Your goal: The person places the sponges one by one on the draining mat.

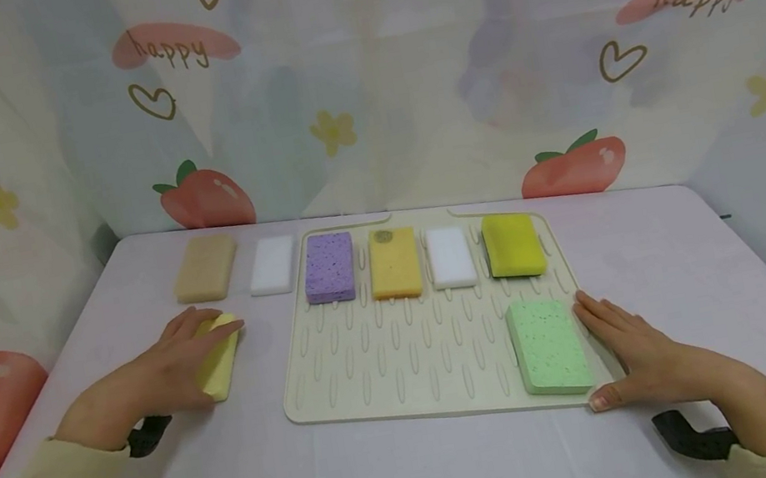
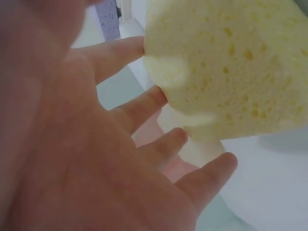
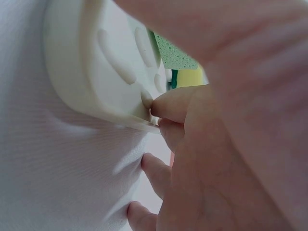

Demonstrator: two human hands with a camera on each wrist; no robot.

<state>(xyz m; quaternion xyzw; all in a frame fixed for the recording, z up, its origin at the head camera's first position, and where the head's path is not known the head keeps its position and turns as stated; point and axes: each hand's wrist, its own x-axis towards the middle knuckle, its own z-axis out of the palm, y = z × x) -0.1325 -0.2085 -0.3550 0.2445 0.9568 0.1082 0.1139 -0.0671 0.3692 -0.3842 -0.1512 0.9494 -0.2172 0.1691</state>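
Note:
My left hand (image 1: 179,362) grips a pale yellow sponge (image 1: 221,359) by its sides, on the cloth left of a cream ridged mat (image 1: 390,373). In the left wrist view, fingertips touch the edge of this porous sponge (image 2: 231,72); the thumb is mostly out of sight there. My right hand (image 1: 649,355) rests at the mat's right edge, fingers straight and spread. In the right wrist view, some fingertips (image 3: 166,106) touch the mat's rim while others lie on the cloth. Beside this hand, a light green sponge (image 1: 552,348) lies on the mat's lower right.
Along the mat's back lie a purple sponge (image 1: 329,267), an orange-yellow sponge (image 1: 395,266), a white sponge (image 1: 450,257) and a bright yellow sponge (image 1: 513,244) with a dark underside. Left of the mat are a tan sponge (image 1: 205,269) and another white sponge (image 1: 273,266). A printed curtain (image 1: 405,100) hangs behind.

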